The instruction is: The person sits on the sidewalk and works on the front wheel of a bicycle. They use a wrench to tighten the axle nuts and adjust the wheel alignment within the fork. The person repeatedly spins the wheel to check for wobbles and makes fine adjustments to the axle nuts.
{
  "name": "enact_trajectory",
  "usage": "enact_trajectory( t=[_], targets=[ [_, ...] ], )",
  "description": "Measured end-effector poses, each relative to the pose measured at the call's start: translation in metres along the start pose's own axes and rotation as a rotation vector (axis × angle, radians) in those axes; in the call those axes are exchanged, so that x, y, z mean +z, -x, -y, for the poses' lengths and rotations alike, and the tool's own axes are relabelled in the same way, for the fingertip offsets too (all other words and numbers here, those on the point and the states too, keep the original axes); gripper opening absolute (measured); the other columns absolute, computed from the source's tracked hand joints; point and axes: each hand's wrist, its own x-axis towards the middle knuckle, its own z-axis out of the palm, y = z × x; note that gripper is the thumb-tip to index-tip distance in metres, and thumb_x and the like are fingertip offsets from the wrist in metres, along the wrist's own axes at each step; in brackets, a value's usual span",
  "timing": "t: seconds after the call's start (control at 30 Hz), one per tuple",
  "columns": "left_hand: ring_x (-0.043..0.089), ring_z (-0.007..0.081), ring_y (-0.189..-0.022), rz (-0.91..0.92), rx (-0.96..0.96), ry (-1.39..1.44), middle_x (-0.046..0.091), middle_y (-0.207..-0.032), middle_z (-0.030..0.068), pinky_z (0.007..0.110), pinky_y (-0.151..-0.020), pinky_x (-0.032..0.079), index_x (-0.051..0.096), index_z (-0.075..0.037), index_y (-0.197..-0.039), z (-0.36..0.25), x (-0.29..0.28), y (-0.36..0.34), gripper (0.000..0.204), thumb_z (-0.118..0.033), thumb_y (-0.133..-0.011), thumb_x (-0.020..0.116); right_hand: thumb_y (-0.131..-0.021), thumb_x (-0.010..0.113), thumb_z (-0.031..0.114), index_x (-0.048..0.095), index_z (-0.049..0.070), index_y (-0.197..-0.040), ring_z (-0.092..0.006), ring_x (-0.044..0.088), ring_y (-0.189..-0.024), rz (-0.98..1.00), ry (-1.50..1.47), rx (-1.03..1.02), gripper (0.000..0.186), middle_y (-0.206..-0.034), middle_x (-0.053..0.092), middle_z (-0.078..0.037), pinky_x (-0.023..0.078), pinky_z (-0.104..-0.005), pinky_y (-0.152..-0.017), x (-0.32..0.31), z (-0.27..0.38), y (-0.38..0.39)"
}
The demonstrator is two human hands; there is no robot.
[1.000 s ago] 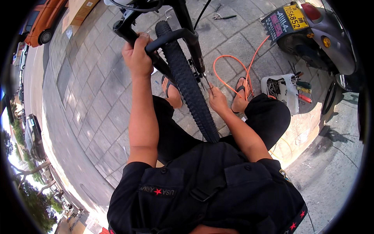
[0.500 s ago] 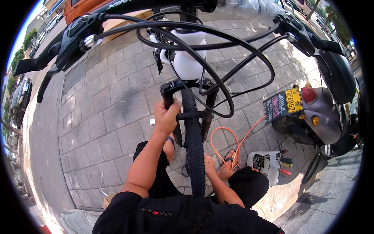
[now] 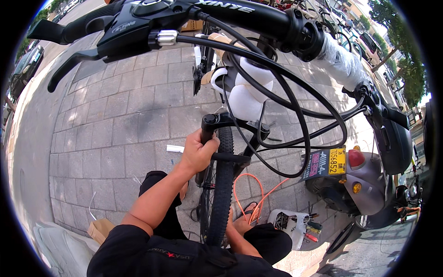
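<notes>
In the head view my left hand (image 3: 200, 150) is wrapped round the upper left leg of a black bicycle fork (image 3: 229, 121), just below its crown. The front wheel's knobby tyre (image 3: 220, 194) stands upright between the fork legs, under the black arch. My right hand (image 3: 230, 222) is low beside the right side of the tyre; its fingers are hidden behind the tyre. Above hangs the black handlebar (image 3: 244, 16), turned at an angle, with looping black cables (image 3: 302, 131). White foam padding (image 3: 247, 100) wraps the frame behind the fork.
An orange hose (image 3: 261, 196) loops by my right foot. Beside it is a white tool box (image 3: 297, 228) with screwdrivers. A grey scooter (image 3: 368, 180) stands at the right. A brown paper bag (image 3: 102, 230) lies at lower left on the paving (image 3: 115, 152).
The handlebar has turned and looms closer, and the wheel leans differently. My left hand stays on the fork leg. My right hand has slipped further behind the tyre.
</notes>
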Motion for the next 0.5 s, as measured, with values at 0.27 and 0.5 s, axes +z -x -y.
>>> enact_trajectory(
  t=[0.27,0.5],
  targets=[
    [0.047,0.0055,-0.060,-0.045,0.036,0.000,0.052,-0.065,-0.0044,0.027,-0.055,0.039,0.058,-0.006,-0.080,0.000,-0.001,0.003,0.009,-0.008,-0.087,0.062,-0.109,0.045,0.045,0.065,-0.002,-0.100,-0.0380,0.064,-0.083,0.022,0.185,0.091,0.052,-0.088,0.067,-0.025,0.049,-0.0481,-0.078,-0.017,0.048,0.021],
    [0.047,0.0054,-0.061,-0.039,0.014,0.021,0.052,-0.068,-0.0045,0.026,-0.056,0.038,0.058,-0.006,-0.083,0.008,-0.006,0.005,0.006,-0.006,-0.089,0.061,-0.109,0.048,0.040,0.065,-0.002,-0.104,-0.0339,0.064,-0.081,0.025,0.182,0.057,0.045,-0.087,0.067,-0.021,0.049,-0.0450,-0.077,-0.017,0.047,0.011]
  ],
)
